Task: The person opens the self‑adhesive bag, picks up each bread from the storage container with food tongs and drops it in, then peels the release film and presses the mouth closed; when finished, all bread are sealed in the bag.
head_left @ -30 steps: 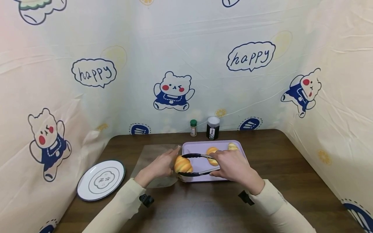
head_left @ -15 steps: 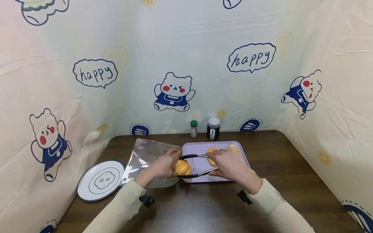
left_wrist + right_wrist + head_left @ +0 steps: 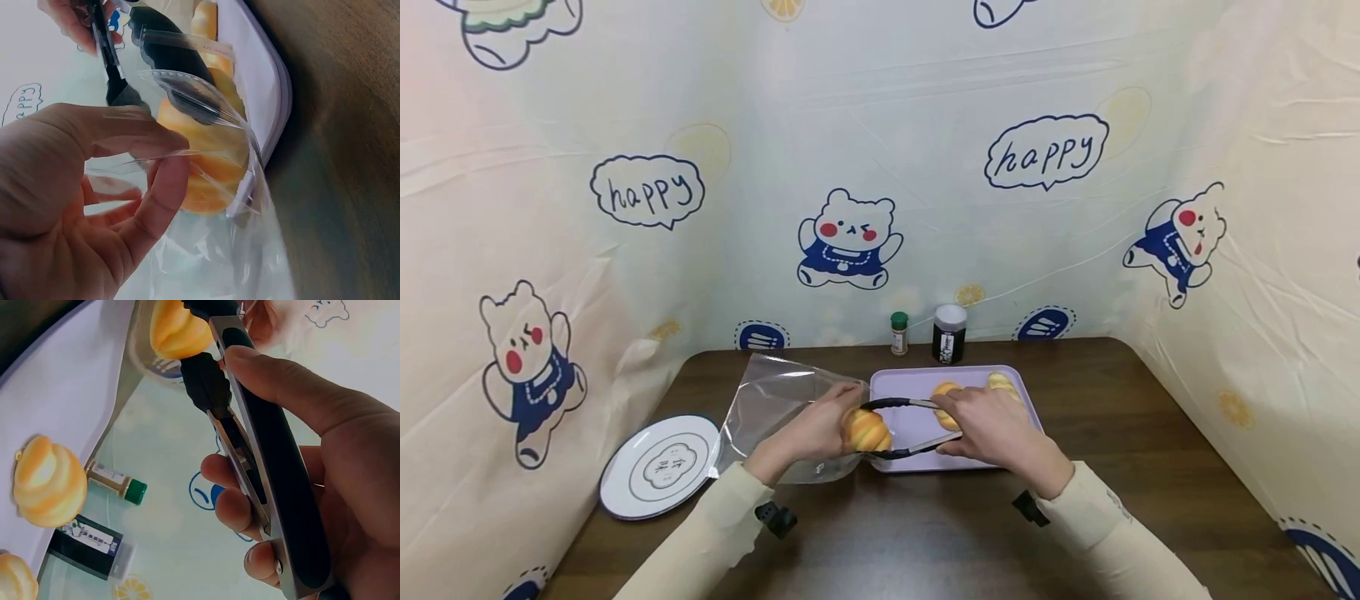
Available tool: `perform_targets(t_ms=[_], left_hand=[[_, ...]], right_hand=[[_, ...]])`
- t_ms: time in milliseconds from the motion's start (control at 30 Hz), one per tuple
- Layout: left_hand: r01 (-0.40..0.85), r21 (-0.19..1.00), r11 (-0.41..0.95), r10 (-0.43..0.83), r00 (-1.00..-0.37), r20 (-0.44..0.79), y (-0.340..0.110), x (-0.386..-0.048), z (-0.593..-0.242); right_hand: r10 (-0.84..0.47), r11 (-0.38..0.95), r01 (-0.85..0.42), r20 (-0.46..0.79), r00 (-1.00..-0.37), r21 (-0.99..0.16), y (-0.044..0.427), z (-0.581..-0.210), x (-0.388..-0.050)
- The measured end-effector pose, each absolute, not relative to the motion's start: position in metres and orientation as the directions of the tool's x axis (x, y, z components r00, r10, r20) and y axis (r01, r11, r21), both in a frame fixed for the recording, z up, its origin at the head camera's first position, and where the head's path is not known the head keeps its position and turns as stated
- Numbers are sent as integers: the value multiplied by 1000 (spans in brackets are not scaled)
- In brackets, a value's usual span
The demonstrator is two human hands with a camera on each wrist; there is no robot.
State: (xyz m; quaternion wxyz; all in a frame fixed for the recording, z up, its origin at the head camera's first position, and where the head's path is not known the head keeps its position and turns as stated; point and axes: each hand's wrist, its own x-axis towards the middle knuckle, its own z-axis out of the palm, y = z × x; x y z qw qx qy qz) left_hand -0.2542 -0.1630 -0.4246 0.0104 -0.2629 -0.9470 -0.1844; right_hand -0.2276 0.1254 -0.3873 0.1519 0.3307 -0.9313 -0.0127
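Between finger and thumb, my left hand [image 3: 822, 425] pinches the edge of a clear plastic bag [image 3: 775, 396]. My right hand [image 3: 996, 429] grips black-and-silver tongs [image 3: 275, 450] by the handles. A golden bread roll [image 3: 868, 431] is held between the black tong heads at the bag's mouth. In the left wrist view, the bag's film passes in front of this roll [image 3: 209, 147]; how deep it sits inside I cannot tell. Another roll [image 3: 50, 481] and a paler bread piece [image 3: 1002, 382] lie on the lilac tray [image 3: 901, 382].
A white plate [image 3: 632, 475] with a dark rim lies at the table's left edge. Behind the tray stand a green-capped spice bottle [image 3: 898, 335] and a dark jar [image 3: 949, 337] with a pale lid. A patterned cloth [image 3: 925, 225] hangs around the brown table [image 3: 910, 542].
The bag's far end has lifted and spread out toward the plate. The left hand, tongs and held roll have shifted slightly left. The right hand stays nearly in place.
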Motion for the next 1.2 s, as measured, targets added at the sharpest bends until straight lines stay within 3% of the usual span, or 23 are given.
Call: perform_targets(t_ms=[567, 700, 967, 1200], left_hand=[[410, 427, 806, 416, -906, 86, -166, -256, -427], [455, 404, 793, 446, -887, 124, -166, -256, -427], [452, 460, 764, 482, -874, 59, -166, -256, -424], [455, 450, 769, 481, -874, 63, -163, -254, -422]], right_hand=[[-565, 818, -572, 268, -781, 58, 146, -395, -223], [-575, 810, -582, 282, -768, 70, 146, -396, -224], [-632, 763, -634, 346, -693, 125, 143, -393, -226], [-591, 800, -588, 334, -735, 121, 134, -394, -226]])
